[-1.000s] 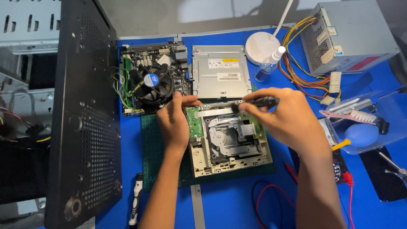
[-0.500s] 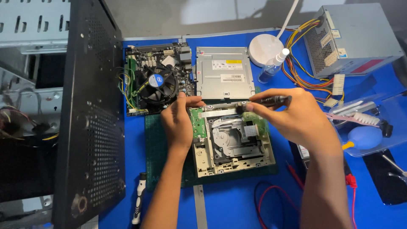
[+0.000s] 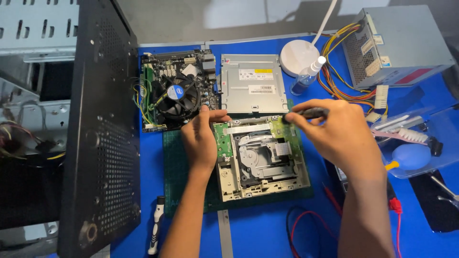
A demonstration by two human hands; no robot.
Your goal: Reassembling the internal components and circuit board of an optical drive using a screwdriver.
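An opened optical drive point(image 3: 260, 157) with its green circuit board and metal mechanism exposed lies on a dark green mat point(image 3: 174, 177). My left hand point(image 3: 201, 138) rests on the drive's left edge, fingers over its top left corner. My right hand point(image 3: 337, 131) holds a black screwdriver point(image 3: 306, 113) sideways, its tip at the drive's top right corner.
The drive's silver cover point(image 3: 252, 83) lies behind it, beside a motherboard with a fan point(image 3: 176, 93). A black perforated case panel point(image 3: 98, 134) stands at left. A power supply with cables point(image 3: 397, 45), a spray bottle point(image 3: 306, 76), a blue blower point(image 3: 411, 156) and a second screwdriver point(image 3: 155, 229) lie around.
The view has shifted slightly. My right hand has turned the screwdriver a little at the drive's top right corner. My left hand stays on the drive.
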